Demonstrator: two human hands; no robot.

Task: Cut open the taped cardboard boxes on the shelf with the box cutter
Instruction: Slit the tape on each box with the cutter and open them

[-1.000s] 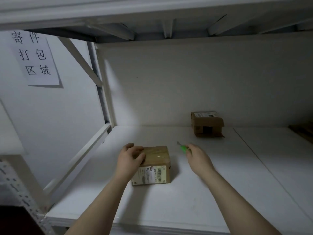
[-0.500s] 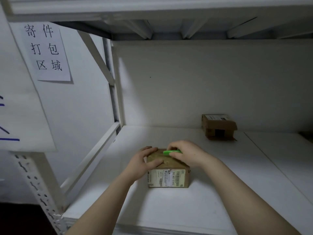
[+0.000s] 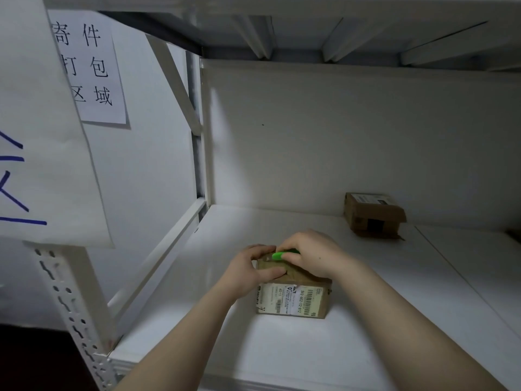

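The right hand (image 3: pixel 313 255), curled round the green box cutter (image 3: pixel 282 254), now nearly meets the left hand (image 3: pixel 248 273). That hand still grips the taped cardboard box (image 3: pixel 293 301) by its left end.

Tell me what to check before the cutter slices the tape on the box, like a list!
1. Cutter held firmly: right grip holds the green cutter over the box. Ok.
2. Box steadied: left grip holds its left top edge. Ok.
3. Fingers away from the cut: left fingers lie right beside the cutter's tip. Not ok, probably; shift them first.
4. Blade out: hidden. Cannot tell.
5. Box sits flat on the shelf. Ok.
6. Other box out of the way, at the back right. Ok.
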